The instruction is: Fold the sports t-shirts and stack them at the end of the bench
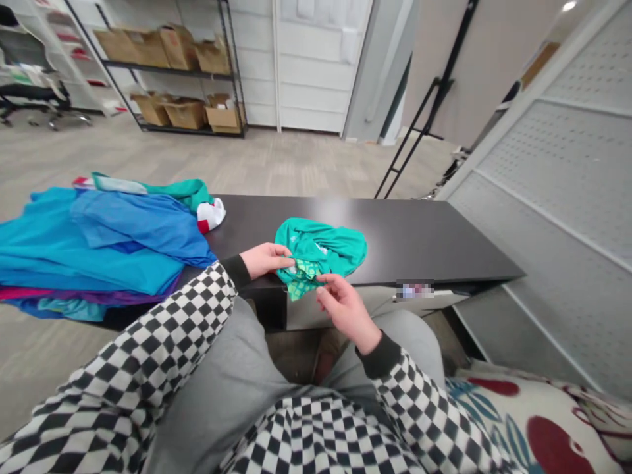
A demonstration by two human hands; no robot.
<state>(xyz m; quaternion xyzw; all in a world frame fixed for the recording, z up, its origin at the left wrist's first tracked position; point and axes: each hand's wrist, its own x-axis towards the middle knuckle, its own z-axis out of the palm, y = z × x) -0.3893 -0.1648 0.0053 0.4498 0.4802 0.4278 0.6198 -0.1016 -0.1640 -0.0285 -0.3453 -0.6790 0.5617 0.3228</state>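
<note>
A crumpled teal-green garment [340,245] lies near the front edge of the dark table, with a lighter green patterned part [305,271] turned outward and hanging over the edge. Whether it is a shirt or shorts I cannot tell. My left hand [266,260] pinches the patterned part at its left side, thumb and fingers together. On the right side, my right hand [345,306] has its thumb and index finger closed at the edge of the same patterned cloth. Small white marks show on the teal fabric.
A heap of blue clothes [123,230] covers the table's left end, with a red-and-white piece [211,215] beside it. The dark table [415,237] ends at a grey perforated panel [553,171]. Beyond stand shelves with cardboard boxes [184,113] and a black metal stand [419,125].
</note>
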